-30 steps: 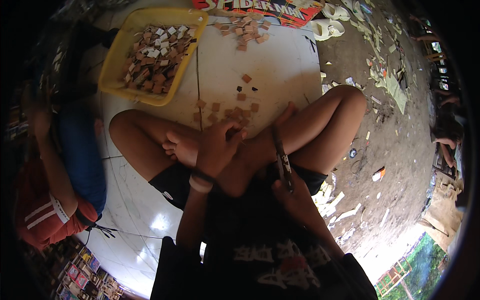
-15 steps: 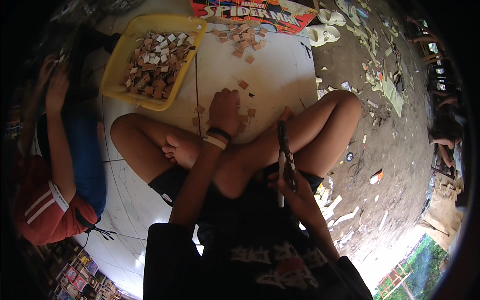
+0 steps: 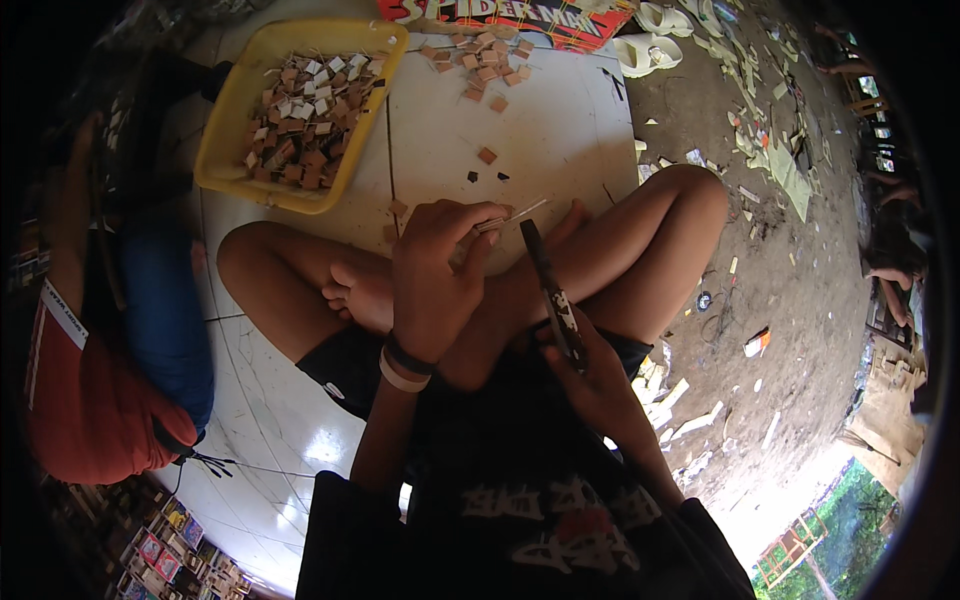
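Note:
Thumb and fingertips of my left hand (image 3: 437, 280) pinch a small flat piece with a thin pale stick (image 3: 525, 211) poking out to the right. My right hand (image 3: 590, 375) is wrapped around a long, narrow dark tool (image 3: 545, 275) with worn light patches. Its kind is unclear. The tool points up and away, just right of the pinched piece and apart from it. Beyond my left hand lie a single brown square piece (image 3: 487, 155) and two small dark chips (image 3: 473, 176). A few more squares (image 3: 397, 208) sit beside my left hand, partly hidden by it.
A yellow basin (image 3: 215, 130) full of brown and white square pieces stands at the far left. A loose pile of squares (image 3: 490, 68) lies near a colourful printed board (image 3: 520, 18). White clogs (image 3: 650, 55) and scraps litter the ground at right. Another person (image 3: 110, 400) sits at left.
My left hand has lifted from the floor squares and come nearer, with a piece now pinched in it. The tool in my right hand has tilted to the left. The other person's arm has moved.

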Demonstrator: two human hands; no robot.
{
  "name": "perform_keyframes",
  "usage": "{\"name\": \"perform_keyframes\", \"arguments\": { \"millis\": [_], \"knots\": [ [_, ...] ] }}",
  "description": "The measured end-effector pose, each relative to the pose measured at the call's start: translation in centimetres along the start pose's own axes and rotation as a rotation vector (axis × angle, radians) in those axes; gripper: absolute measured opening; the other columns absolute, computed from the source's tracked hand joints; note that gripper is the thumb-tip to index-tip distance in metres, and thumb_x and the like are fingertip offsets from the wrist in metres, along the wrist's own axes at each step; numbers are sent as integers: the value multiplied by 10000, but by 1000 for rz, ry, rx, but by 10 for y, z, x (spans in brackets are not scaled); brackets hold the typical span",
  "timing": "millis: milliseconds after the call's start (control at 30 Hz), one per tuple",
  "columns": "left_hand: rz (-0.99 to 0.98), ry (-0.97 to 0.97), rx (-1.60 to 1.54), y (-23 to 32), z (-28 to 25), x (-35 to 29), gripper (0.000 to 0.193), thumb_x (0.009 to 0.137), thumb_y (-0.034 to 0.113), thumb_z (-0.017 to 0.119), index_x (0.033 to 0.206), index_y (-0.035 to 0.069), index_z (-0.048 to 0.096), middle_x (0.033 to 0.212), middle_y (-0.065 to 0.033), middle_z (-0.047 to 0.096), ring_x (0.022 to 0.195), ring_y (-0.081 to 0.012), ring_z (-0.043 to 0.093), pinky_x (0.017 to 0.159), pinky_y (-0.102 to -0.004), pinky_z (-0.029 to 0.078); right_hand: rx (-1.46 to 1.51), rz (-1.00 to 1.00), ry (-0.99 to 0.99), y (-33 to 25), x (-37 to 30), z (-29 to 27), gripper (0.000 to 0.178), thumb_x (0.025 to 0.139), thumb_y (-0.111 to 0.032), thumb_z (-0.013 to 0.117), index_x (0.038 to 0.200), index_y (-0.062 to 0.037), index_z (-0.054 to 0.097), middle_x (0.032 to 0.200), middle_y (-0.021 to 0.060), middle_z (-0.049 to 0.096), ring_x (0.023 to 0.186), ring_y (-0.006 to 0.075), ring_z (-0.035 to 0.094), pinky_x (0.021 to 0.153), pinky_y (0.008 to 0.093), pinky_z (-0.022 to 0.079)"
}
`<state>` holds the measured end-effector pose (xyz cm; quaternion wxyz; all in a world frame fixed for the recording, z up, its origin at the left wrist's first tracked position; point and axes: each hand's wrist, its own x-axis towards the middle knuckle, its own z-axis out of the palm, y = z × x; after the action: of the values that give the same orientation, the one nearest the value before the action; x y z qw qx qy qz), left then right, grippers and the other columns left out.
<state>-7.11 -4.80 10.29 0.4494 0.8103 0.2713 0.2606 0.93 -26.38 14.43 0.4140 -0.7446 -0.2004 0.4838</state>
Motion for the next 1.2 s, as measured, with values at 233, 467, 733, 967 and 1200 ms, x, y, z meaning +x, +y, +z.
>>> {"name": "perform_keyframes", "arguments": {
  "millis": [233,467,733,967,1200],
  "knots": [
    [10,-24,37,6,-1,-2,281,855,-31,722,1101,98,762,920,-76,708,918,-286,640,834,-401,511,-12,-81,35,2,0,3,586,1038,-66,626,1583,-58,413,1114,161,714,1065,243,707,954,367,524],
    [31,-30,50,5,-3,-3,281,851,-37,711,1089,101,766,896,-72,675,901,-290,614,816,-409,500,-34,-104,34,-2,-2,2,587,1036,-68,628,1583,-62,414,1100,158,711,1042,249,706,939,365,525],
    [61,-24,136,6,-6,-2,313,828,-37,749,1109,94,795,894,-72,681,870,-252,618,742,-371,504,-76,-95,40,-8,-4,3,585,1030,-67,637,1575,-64,423,1089,156,706,1020,256,705,920,368,526],
    [48,-48,81,7,-6,-1,297,852,-45,703,1092,113,776,901,-59,669,898,-282,597,806,-404,499,-81,-69,13,-11,-4,2,524,1048,-105,631,1533,-40,446,1117,123,691,1062,215,673,940,347,508],
    [47,-32,65,3,-6,-4,313,837,-48,732,1103,107,785,930,-66,695,877,-254,632,785,-368,516,-112,-119,24,-10,-4,4,562,1036,-64,636,1557,-34,429,975,111,651,884,207,649,831,334,512]
  ]
}}
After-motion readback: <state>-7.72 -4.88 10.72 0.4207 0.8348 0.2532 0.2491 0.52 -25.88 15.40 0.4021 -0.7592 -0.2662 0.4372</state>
